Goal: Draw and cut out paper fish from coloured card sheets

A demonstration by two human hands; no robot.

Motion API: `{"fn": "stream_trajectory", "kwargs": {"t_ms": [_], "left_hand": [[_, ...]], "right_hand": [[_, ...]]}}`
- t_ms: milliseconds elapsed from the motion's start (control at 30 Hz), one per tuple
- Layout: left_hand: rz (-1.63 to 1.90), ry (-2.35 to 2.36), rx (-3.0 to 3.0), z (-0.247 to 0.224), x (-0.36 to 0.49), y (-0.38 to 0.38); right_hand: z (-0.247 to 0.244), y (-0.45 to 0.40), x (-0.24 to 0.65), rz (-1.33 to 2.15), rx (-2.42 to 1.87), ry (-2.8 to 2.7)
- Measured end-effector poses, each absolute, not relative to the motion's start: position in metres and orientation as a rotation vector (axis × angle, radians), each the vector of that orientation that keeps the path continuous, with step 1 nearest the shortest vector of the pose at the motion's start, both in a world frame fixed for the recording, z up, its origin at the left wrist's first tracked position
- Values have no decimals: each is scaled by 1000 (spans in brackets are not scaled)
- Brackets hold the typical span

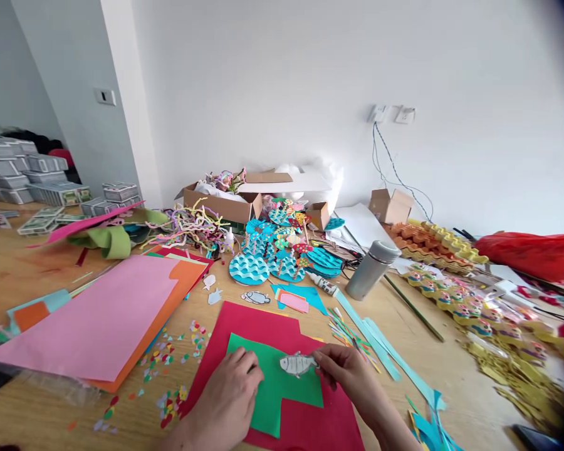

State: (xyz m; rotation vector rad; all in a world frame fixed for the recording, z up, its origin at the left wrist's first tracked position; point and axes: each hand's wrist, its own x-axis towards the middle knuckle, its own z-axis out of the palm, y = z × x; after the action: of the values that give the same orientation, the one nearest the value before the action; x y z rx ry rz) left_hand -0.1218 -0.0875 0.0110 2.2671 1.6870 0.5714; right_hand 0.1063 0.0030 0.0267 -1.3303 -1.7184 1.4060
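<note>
A white paper fish with drawn stripes [297, 364] lies over a green paper sheet [267, 404]. My right hand [343, 369] pinches the fish by its tail between thumb and fingers. My left hand [230, 391] rests on the green sheet's left part, its fingers curled; whether anything is under them is hidden. Beneath the green sheet is a larger red sheet [263, 318]. Beyond the red sheet's far edge lie another fish cutout [255, 297] and small grey cutouts [214, 296].
Pink sheets [108, 313] over orange ones lie at left, beside scattered paper dots [169, 401]. A grey flask [372, 269], glue bottle [323, 284], blue strips [385, 341] and thin colored strips are at right. Blue wavy crafts [249, 268] and cardboard boxes [216, 203] stand behind.
</note>
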Motion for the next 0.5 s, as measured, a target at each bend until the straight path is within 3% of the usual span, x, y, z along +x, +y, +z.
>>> {"fn": "stream_trajectory", "kwargs": {"t_ms": [233,500], "left_hand": [[884,1628,2186,22,-125,-83],[1709,1254,2043,124,-147,-131]], "right_hand": [[22,2,106,1352,-1316,-1851],[26,3,107,1126,-1317,-1831]]}}
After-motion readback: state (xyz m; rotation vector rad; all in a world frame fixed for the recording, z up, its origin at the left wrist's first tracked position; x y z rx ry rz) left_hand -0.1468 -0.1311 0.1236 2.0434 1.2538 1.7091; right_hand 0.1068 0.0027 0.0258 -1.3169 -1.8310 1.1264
